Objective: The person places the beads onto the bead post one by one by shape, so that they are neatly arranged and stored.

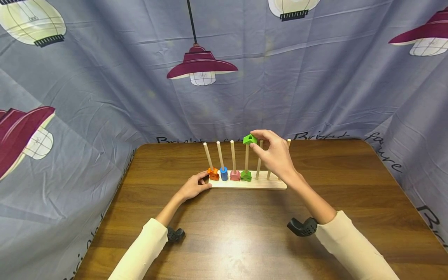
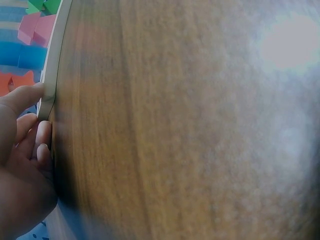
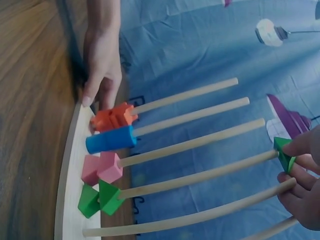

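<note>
My right hand point(image 1: 276, 153) pinches a green triangular block point(image 1: 250, 139) between thumb and fingers, at the top of the fourth peg from the left. In the right wrist view that peg's tip meets the block point(image 3: 284, 155). My left hand point(image 1: 192, 186) grips the left end of the pegboard's wooden base point(image 1: 257, 184), thumb on its front edge. Low on the pegs sit orange blocks point(image 1: 213, 174), blue cylinders point(image 1: 224, 174), pink blocks point(image 1: 235, 175) and green triangular blocks point(image 1: 246, 176). The pegs farther right carry no blocks; my right hand partly hides them.
The pegboard stands on a brown wooden table point(image 1: 217, 225), near its back edge. Behind hangs a grey-blue cloth point(image 1: 262, 101) printed with lamps and lettering. A black wrist device point(image 1: 302, 226) sits at my right cuff, another point(image 1: 175, 235) at my left.
</note>
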Demonstrator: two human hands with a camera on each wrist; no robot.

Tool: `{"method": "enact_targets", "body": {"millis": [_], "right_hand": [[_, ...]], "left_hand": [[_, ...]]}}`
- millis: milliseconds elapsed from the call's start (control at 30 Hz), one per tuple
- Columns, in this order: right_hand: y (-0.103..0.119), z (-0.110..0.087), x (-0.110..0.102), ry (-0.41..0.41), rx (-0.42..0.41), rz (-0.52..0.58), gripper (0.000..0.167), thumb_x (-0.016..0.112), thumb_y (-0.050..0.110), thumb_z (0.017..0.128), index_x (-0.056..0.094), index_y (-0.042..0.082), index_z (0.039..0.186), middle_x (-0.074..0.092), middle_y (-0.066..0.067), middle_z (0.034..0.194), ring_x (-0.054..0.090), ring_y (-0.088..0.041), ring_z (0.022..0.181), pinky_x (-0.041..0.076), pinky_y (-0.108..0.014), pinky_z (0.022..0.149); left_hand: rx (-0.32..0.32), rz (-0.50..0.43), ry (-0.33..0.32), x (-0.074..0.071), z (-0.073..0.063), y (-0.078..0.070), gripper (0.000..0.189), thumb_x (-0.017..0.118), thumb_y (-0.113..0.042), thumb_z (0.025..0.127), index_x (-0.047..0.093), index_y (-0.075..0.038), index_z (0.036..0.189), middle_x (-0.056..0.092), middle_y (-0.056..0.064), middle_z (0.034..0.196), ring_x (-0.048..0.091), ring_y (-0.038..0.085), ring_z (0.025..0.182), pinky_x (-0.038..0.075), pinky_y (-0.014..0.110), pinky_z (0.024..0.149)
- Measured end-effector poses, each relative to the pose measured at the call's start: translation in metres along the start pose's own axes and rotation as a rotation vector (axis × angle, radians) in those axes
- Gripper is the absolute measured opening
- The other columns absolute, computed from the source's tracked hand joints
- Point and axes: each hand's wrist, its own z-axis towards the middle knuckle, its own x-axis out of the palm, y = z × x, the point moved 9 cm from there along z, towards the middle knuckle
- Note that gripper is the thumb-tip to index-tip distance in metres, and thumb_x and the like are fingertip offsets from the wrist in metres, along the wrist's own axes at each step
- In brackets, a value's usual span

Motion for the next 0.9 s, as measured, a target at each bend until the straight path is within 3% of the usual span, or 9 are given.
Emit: {"method": "enact_targets", "body": {"millis": [233, 533, 733, 900], "right_hand": [[-0.002, 0.002, 0.007, 0.024, 0.015, -0.022, 0.032, 0.077, 0.002, 0.085, 0.072, 0.003, 0.116, 0.068, -0.009, 0.103, 0.054, -0.019, 0.081, 0.041, -0.031, 0.072], [-0.016, -0.003, 0.014, 0.033, 0.079, -0.017, 0.031, 0.077, 0.004, 0.085, 0.072, 0.005, 0.116, 0.065, -0.008, 0.097, 0.052, -0.021, 0.078, 0.039, -0.033, 0.071], [-0.028, -0.012, 0.020, -0.002, 0.112, 0.069, 0.035, 0.075, 0.004, 0.086, 0.066, 0.004, 0.120, 0.068, -0.010, 0.107, 0.061, -0.023, 0.096, 0.043, -0.036, 0.079], [-0.037, -0.019, 0.025, -0.029, 0.176, 0.182, 0.040, 0.075, 0.002, 0.086, 0.061, 0.001, 0.123, 0.067, -0.014, 0.112, 0.064, -0.027, 0.107, 0.047, -0.042, 0.095]], "left_hand": [[0.005, -0.008, 0.000, 0.000, -0.001, 0.000, 0.063, 0.072, -0.016, 0.092, 0.046, 0.005, 0.146, 0.061, 0.012, 0.115, 0.049, 0.015, 0.080, 0.037, 0.027, 0.065], [0.008, 0.011, -0.004, -0.001, 0.001, 0.000, 0.063, 0.072, -0.017, 0.092, 0.047, 0.005, 0.145, 0.062, 0.013, 0.117, 0.049, 0.014, 0.079, 0.038, 0.027, 0.066], [0.012, 0.015, -0.010, -0.001, 0.001, 0.001, 0.062, 0.072, -0.016, 0.092, 0.048, 0.004, 0.145, 0.061, 0.014, 0.122, 0.050, 0.015, 0.081, 0.038, 0.028, 0.068], [0.006, 0.011, -0.005, -0.001, 0.000, 0.002, 0.063, 0.072, -0.017, 0.092, 0.047, 0.005, 0.146, 0.057, 0.016, 0.133, 0.050, 0.014, 0.081, 0.038, 0.028, 0.068]]}}
